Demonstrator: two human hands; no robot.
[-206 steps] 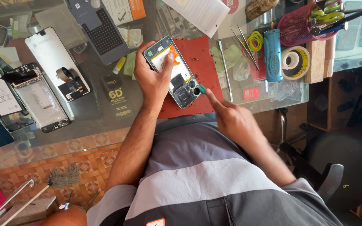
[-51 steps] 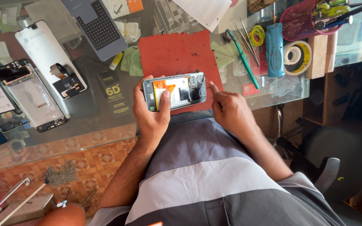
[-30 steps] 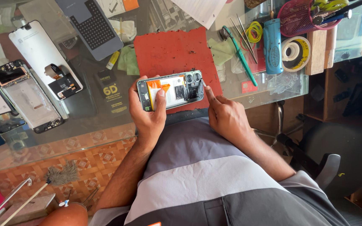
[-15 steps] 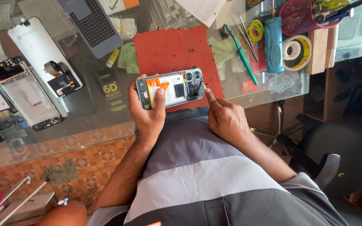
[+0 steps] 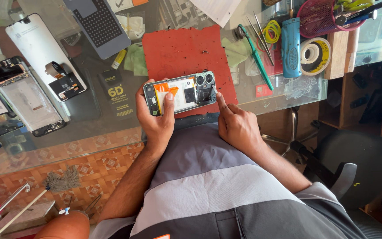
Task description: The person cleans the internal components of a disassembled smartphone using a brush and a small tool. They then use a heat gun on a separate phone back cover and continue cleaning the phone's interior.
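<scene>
Close to my lap, at mid-frame, my left hand clamps the opened smartphone with its back cover off, thumb pressed across the pale battery. My right hand is curled, forefinger tip touching the phone's camera end, holding nothing. I judge I'm working that edge; next calls for steady, light pressure. Beyond lies the red rubber work mat; upper right, a green-handled tool on the glass table
</scene>
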